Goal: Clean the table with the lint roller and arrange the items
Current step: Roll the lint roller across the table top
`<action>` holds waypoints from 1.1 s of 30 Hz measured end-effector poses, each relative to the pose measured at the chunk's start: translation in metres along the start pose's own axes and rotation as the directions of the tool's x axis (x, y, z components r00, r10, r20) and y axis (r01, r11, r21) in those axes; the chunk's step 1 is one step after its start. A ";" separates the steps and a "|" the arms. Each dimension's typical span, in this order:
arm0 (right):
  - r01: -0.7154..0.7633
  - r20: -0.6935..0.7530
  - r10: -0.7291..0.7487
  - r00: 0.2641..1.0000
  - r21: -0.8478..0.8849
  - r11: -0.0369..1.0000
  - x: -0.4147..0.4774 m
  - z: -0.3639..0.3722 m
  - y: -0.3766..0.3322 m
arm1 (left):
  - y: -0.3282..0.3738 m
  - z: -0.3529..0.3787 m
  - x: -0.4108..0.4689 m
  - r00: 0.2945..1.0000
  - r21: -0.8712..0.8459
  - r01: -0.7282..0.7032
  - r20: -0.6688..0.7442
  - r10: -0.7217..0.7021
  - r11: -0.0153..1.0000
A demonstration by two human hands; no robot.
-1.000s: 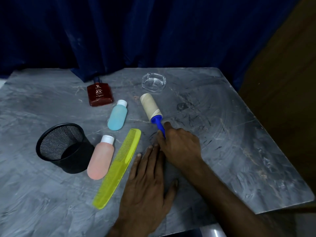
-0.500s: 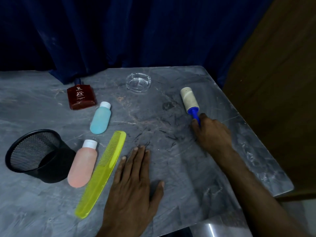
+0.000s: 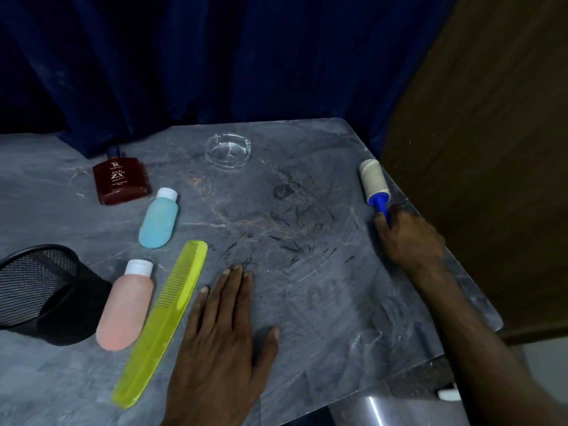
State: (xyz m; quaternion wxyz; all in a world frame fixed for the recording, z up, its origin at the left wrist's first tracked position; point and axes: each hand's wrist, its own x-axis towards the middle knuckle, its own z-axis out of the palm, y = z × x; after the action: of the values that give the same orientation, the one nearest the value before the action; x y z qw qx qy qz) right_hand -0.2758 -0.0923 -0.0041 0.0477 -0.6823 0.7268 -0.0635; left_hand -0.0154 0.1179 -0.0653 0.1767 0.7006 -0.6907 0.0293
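My right hand (image 3: 410, 238) grips the blue handle of the lint roller (image 3: 374, 182), whose off-white roll lies on the grey marble table (image 3: 322, 302) close to its right edge. My left hand (image 3: 219, 339) rests flat on the table, fingers together, holding nothing. Beside it lies a yellow comb (image 3: 166, 315). A pink bottle (image 3: 127, 305) and a blue bottle (image 3: 159, 219) lie on their sides to the left. A dark red perfume bottle (image 3: 121, 181) lies further back. Dark hairs are scattered around the table's middle (image 3: 292, 235).
A black mesh cup (image 3: 40, 290) lies tipped over at the left edge. A clear glass ashtray (image 3: 228, 150) sits near the back. A dark blue curtain (image 3: 215, 63) hangs behind the table and a brown wooden panel (image 3: 491, 149) stands to the right.
My right hand has slid the lint roller from the table's middle, beside the blue bottle, across to the right edge. My left hand has stayed flat near the comb.
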 end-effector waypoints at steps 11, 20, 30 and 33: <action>0.071 0.027 -0.071 0.997 -0.017 0.997 -0.004 0.004 -0.012 | 0.001 -0.003 0.000 1.000 -0.012 0.023 0.016 -0.023 1.000; 0.195 0.008 -0.195 0.981 -0.071 0.978 -0.029 0.022 -0.074 | 0.001 -0.006 -0.001 1.000 0.019 0.015 0.023 -0.015 1.000; 0.364 -0.028 -0.367 0.930 -0.076 0.928 -0.059 0.030 -0.130 | 0.002 -0.009 0.000 0.998 0.011 0.021 0.056 -0.022 1.000; 0.403 -0.030 -0.405 0.914 -0.061 0.913 -0.066 0.032 -0.139 | 0.002 -0.010 -0.001 0.999 0.005 0.023 0.049 -0.023 1.000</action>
State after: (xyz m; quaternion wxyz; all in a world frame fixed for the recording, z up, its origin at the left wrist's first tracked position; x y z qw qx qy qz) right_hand -0.1292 -0.0361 -0.0145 0.0000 -0.8172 0.5725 -0.0670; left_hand -0.0150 0.1214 -0.0559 0.1585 0.7093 -0.6868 0.0114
